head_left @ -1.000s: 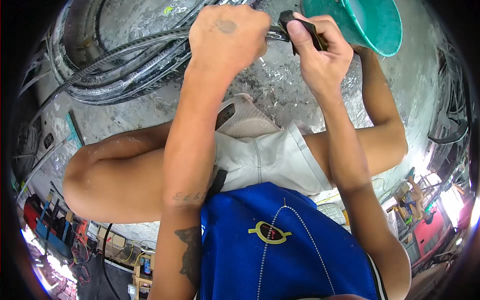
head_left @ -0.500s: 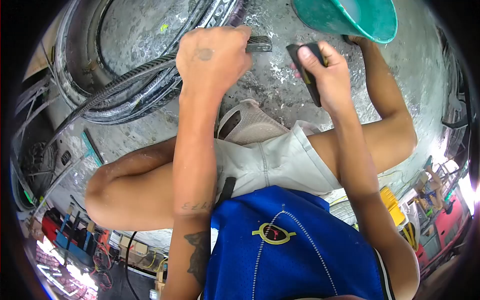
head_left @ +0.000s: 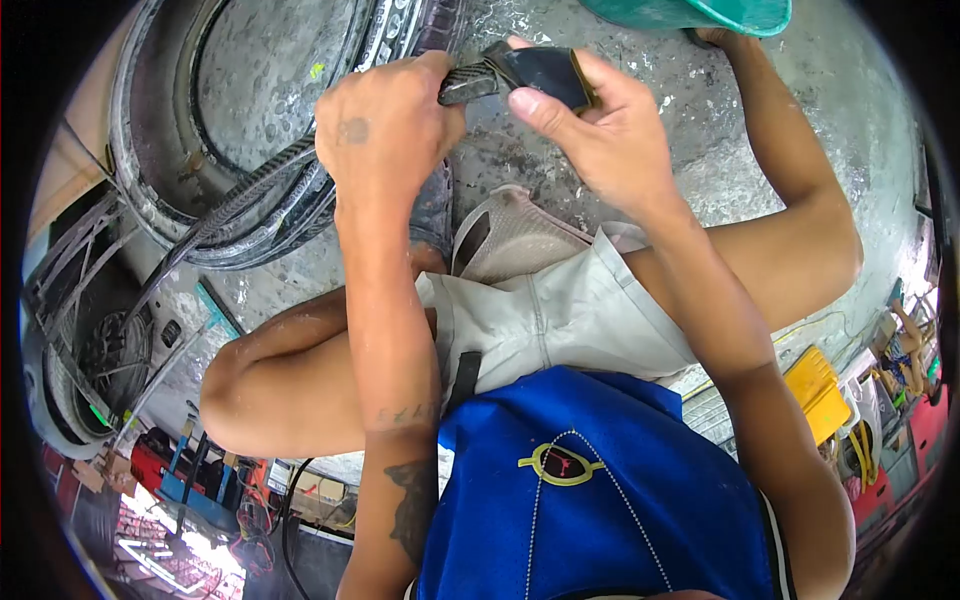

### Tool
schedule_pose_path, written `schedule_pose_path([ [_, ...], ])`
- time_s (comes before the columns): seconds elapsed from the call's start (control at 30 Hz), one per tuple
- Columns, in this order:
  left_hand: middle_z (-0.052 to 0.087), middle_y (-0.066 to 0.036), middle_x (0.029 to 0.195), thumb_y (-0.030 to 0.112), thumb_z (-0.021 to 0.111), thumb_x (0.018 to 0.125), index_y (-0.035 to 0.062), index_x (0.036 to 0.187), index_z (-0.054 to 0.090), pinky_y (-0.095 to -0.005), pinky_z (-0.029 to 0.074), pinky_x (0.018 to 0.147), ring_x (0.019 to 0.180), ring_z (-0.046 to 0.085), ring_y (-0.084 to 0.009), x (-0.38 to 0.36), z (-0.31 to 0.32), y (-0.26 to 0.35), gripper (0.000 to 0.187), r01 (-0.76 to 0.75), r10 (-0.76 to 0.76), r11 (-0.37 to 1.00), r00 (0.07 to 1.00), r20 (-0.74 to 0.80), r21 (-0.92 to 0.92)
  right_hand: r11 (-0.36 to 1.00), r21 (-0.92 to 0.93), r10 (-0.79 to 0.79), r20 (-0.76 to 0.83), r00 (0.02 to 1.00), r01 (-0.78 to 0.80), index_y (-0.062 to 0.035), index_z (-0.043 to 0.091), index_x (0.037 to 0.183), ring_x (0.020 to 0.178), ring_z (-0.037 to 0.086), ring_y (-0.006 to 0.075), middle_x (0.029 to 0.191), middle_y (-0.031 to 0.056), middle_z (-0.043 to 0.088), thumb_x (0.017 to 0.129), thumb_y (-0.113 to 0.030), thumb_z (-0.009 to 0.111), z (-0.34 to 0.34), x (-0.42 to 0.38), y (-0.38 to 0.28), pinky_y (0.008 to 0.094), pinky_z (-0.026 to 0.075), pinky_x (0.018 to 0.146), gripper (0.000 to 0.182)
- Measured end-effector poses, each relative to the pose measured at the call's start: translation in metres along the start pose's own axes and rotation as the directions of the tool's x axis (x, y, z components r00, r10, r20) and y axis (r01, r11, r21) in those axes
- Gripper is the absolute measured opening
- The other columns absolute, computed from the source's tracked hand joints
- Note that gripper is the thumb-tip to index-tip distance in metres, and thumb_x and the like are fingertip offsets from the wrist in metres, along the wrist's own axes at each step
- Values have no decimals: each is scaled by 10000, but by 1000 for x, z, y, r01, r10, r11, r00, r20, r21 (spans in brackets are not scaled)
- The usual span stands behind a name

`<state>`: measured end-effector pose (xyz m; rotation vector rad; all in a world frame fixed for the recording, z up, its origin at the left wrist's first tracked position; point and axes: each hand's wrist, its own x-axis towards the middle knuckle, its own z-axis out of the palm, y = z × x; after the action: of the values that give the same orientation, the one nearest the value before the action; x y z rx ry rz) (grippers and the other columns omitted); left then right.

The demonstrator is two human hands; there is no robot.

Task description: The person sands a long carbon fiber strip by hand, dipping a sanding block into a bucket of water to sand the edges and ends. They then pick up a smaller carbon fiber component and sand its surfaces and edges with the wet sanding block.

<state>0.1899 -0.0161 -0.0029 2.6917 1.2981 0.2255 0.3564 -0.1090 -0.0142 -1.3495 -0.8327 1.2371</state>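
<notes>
My left hand [head_left: 385, 125] is closed around a bundle of dark rubber strips [head_left: 250, 185], whose short ends stick out to the right of the fist. In my right hand [head_left: 610, 125] is a black flat piece with a yellowish edge [head_left: 545, 75], pinched between thumb and fingers. Its left end touches the strip ends. The strips run down to the left across a large black tire [head_left: 165, 130] lying on the floor.
A green basin [head_left: 690, 12] stands at the top right. More strips and a coiled tire [head_left: 100, 350] lie at the far left, near a teal-headed tool [head_left: 215, 308]. A yellow object [head_left: 818, 390] is at the lower right.
My right hand has moved left and up, bringing the black piece from apart to against the strip ends. My left hand has shifted slightly left with the strips.
</notes>
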Motion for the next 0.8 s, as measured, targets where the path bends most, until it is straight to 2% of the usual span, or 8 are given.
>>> schedule_pose_path([
  [0.13,699,-123,740,217,716,687,100,776,666,-468,535,634,699,687,-358,3,-2,-1,155,-1,1,1000,1000,7,10,952,-207,-237,-26,971,227,-42,735,1184,808,614,145,894,49,649,843,-32,768,-5,1,9,265,493,715,343],
  [0.2,697,-128,734,216,714,689,102,771,667,-471,534,631,697,687,-359,2,-4,-1,148,-2,2,1000,1000,24,15,785,-421,-469,75,880,455,-91,745,1182,826,626,190,924,89,658,825,28,742,-4,8,8,288,498,703,376],
  [0.23,707,-131,763,239,716,694,131,868,711,-467,539,660,722,690,-355,4,-5,0,205,34,-37,999,997,74,35,774,-393,-500,99,860,496,-119,738,1204,836,629,226,956,110,646,788,99,691,-1,14,6,307,505,700,472],
  [0.33,714,-133,776,288,731,710,157,939,749,-462,543,687,742,694,-347,5,-1,-1,265,73,-77,996,993,84,49,698,-529,-474,165,865,484,-93,734,1224,825,630,171,939,82,654,810,83,704,-1,9,-7,261,497,734,451],
  [0.47,712,-121,757,301,737,716,159,903,739,-465,543,681,723,691,-349,4,0,-3,235,22,-25,999,998,60,42,585,-581,-555,222,802,566,-118,739,1220,819,638,200,968,97,671,766,144,644,-3,7,-10,282,506,732,533],
  [0.53,715,-115,771,305,744,705,160,888,732,-460,547,676,728,692,-346,2,1,0,234,41,-44,998,998,39,52,638,-601,-474,187,861,482,-113,739,1216,824,641,211,966,106,668,748,160,619,3,10,-14,292,512,741,556],
  [0.63,707,-119,752,271,734,682,152,869,728,-457,545,659,716,691,-345,3,2,-1,222,36,-37,999,999,41,12,572,-552,-567,269,779,607,-109,736,1222,820,634,213,953,105,653,722,170,590,-1,17,-16,299,509,740,591],
  [0.8,715,-106,732,231,739,690,122,799,702,-445,559,638,675,703,-331,0,3,-2,159,-7,7,1000,1000,17,15,540,-610,-489,333,806,580,-137,728,1236,815,613,253,944,117,618,711,164,573,-11,10,-17,324,498,736,625],
])
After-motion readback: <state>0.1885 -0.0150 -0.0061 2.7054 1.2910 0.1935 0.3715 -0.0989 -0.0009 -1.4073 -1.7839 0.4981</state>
